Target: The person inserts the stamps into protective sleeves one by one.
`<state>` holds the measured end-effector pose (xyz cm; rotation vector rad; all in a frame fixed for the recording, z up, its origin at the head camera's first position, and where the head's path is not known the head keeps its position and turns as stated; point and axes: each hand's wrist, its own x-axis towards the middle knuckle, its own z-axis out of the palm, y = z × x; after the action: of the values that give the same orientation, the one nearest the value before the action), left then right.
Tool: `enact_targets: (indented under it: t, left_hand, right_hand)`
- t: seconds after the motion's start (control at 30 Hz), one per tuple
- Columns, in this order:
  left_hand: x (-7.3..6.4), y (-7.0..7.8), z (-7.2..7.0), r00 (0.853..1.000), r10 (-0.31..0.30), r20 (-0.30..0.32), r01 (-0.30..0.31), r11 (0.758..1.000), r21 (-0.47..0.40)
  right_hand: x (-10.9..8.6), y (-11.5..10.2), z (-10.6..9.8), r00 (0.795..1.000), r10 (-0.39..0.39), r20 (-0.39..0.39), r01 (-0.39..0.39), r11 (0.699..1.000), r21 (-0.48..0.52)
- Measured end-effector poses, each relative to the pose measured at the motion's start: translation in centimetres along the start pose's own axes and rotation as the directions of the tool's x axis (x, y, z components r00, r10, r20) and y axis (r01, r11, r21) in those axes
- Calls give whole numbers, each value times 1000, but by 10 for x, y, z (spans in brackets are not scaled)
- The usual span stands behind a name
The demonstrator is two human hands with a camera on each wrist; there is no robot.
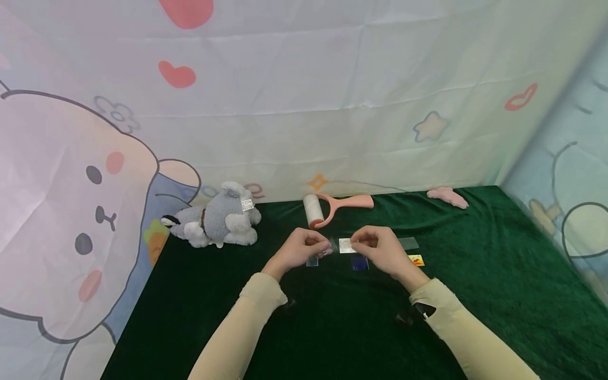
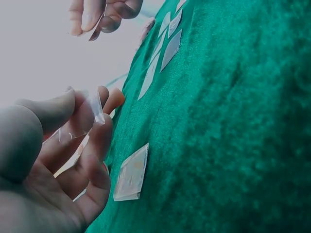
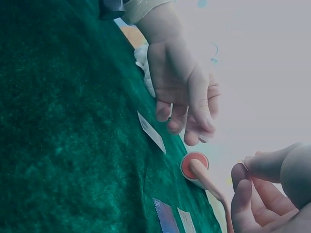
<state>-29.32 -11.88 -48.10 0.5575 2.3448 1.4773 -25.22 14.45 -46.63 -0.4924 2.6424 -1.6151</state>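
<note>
Deep green velvet cloth (image 1: pixel 480 269) spreads beneath two bare hands raised over its far middle, well apart from each other's fingertips. The left hand (image 1: pixel 304 249) has thumb and forefinger pinched together on a crinkled, clear plastic sleeve (image 2: pixel 97 109), which it holds up off the cloth, its other fingers loosely bent below. The right hand (image 1: pixel 378 247) is likewise clamped, thumb against fingertips, on a thin, flat, pale piece (image 2: pixel 94 30) seen nearly edge-on. A small white square card (image 1: pixel 345 246) shows at the left of those fingertips; whether it is that same piece or another on the cloth, I cannot tell. On the near side of the hands lie a small, clear, flat packet (image 1: pixel 312 262) at left and a dark blue, shiny square packet (image 1: pixel 360 263) to its right; beyond the right hand are a dull grey-green flat rectangle (image 1: pixel 409 243) and, nearer, a bright yellow printed card (image 1: pixel 417 260). The step in hand looks like readying the sleeve to take the pale piece, though its contents are unclear. The next move would seem to call for spreading the sleeve's mouth and bringing the piece level with it, gently, since thin film could crease or slip.
</note>
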Motion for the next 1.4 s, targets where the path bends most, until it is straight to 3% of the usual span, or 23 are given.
enact_targets:
  t: [0.3,0.57,0.87,1.4]
  left_hand:
    - [0,2,-1,1000,-18,-2,18,1000,-8]
    - [-2,5,-1,1000,-10,-17,11,999,43]
    - [-2,7,0,999,-30,-29,29,999,-13]
    - [0,8,0,999,-46,7,46,995,-85]
  right_hand:
    - [1,-1,-1,1000,4,-4,-4,1000,18]
    - [2,-1,0,1000,9,5,-9,1000,20]
    - [2,-3,1,998,-28,-48,28,999,-17]
    - [2,-2,4,992,-87,-96,76,991,-108]
